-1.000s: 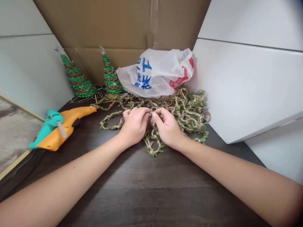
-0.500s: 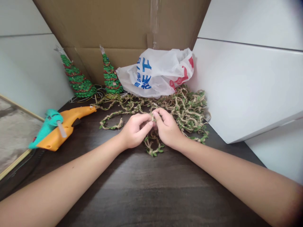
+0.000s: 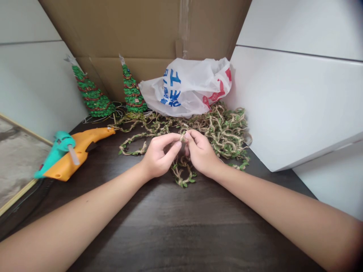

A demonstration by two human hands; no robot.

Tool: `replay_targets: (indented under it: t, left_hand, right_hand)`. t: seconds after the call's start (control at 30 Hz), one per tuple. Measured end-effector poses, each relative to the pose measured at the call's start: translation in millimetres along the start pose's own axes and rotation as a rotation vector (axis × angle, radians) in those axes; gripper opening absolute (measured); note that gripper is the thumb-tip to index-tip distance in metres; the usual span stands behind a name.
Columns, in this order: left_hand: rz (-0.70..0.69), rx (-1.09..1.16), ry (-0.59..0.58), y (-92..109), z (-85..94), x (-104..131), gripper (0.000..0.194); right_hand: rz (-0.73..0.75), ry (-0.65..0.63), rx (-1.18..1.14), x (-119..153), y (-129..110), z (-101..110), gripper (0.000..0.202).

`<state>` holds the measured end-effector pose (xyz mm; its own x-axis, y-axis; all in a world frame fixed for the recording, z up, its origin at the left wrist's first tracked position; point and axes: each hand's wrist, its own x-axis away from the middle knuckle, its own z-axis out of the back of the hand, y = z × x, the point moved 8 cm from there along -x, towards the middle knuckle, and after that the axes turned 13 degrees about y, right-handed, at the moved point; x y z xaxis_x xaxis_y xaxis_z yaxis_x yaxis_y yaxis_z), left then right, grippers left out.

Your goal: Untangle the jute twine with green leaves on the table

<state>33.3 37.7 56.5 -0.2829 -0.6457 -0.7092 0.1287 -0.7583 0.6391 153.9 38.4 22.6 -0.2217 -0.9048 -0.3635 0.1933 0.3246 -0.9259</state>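
A twine garland with small green leaves (image 3: 227,128) lies tangled at the back right of the dark tabletop, with loops trailing left and forward. My left hand (image 3: 161,154) pinches a short part of it between thumb and forefinger. Right beside it, my right hand (image 3: 200,152) grips the same stretch, thumb against the fingers. The fingertips nearly meet and hide most of the held part. A leafy loop (image 3: 183,179) rests on the table just below the hands.
A white plastic bag (image 3: 190,87) sits behind the garland. Two small green Christmas trees (image 3: 133,90) stand at the back left. An orange and teal glue gun (image 3: 73,151) lies at left. Cardboard (image 3: 136,26) closes the back, and a white box (image 3: 297,105) stands at right.
My left thumb and fingers have shifted slightly left, opening a small gap from the right hand. Both hands still hold the garland; everything else stays in place.
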Motion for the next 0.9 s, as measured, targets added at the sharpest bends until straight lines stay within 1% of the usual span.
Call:
replay_targets:
  t: [0.07,0.2,0.3,0.4,0.47,0.63,0.8,0.9]
  left_hand:
    - [-0.001,0.005,0.009,0,0.0,0,0.023]
    - [0.016,0.026,0.025,-2,-0.2,0,0.027]
    - [0.011,0.024,0.025,-2,0.0,0,0.026]
    - [-0.056,-0.013,0.0,2,-0.9,1,0.024]
    - [-0.085,-0.041,-0.014,4,-1.9,2,0.024]
    - [-0.019,-0.123,0.032,-5,-0.8,0,0.026]
    - [0.062,-0.296,-0.003,-18,-2.8,-3,0.023]
    - [0.052,-0.331,-0.006,-18,-2.1,-5,0.021]
  right_hand:
    - [-0.029,0.009,-0.024,0,1,1,0.033]
    - [-0.101,0.06,-0.1,0,5,4,0.042]
    - [-0.057,0.026,-0.08,1,3,3,0.037]
    - [0.008,-0.012,-0.029,2,0,1,0.032]
    - [0.026,-0.02,-0.013,2,-1,0,0.032]
    - [0.018,-0.047,0.0,3,-2,-4,0.027]
    - [0.021,-0.049,0.011,4,-4,-5,0.027]
    - [0.024,-0.045,0.017,5,-6,-4,0.025]
